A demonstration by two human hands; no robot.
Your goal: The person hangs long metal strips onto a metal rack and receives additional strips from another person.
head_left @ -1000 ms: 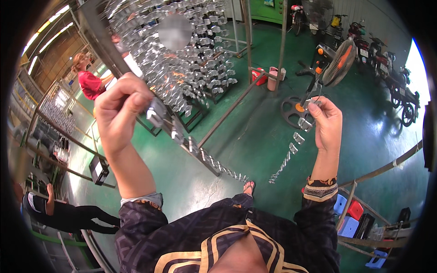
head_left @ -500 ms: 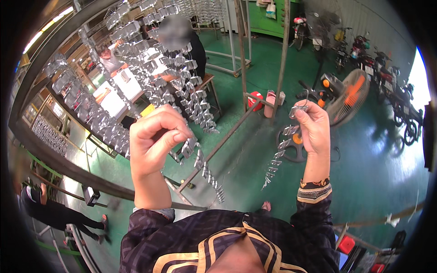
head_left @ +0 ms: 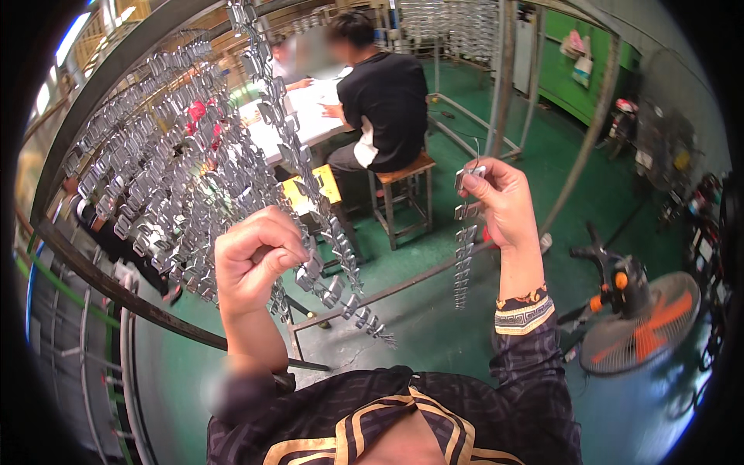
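My left hand [head_left: 260,256] is raised and closed, pinching the upper end of a strand of small silvery metal pieces [head_left: 333,293]. That strand slants down to the right from the fingers. My right hand [head_left: 502,203], at about the same height, pinches the top piece of a second metal-piece strand [head_left: 463,242], which hangs nearly straight down. A thin wire end [head_left: 477,147] sticks up above the right fingertips. Many similar hanging strands [head_left: 170,155] fill the space beyond and left of my left hand. One long strand [head_left: 283,128] hangs just behind it.
A curved-looking metal frame bar [head_left: 132,294] runs along the left, with a lower bar [head_left: 387,293] ahead. Beyond, a person in black [head_left: 387,101] sits on a wooden stool [head_left: 407,172] at a white table [head_left: 310,108]. A fan [head_left: 643,325] stands at the right.
My view has turned left, so the fan and seated person now appear farther right. The hanging strands are nearer. Both hands keep their strands; the right strand hangs straighter.
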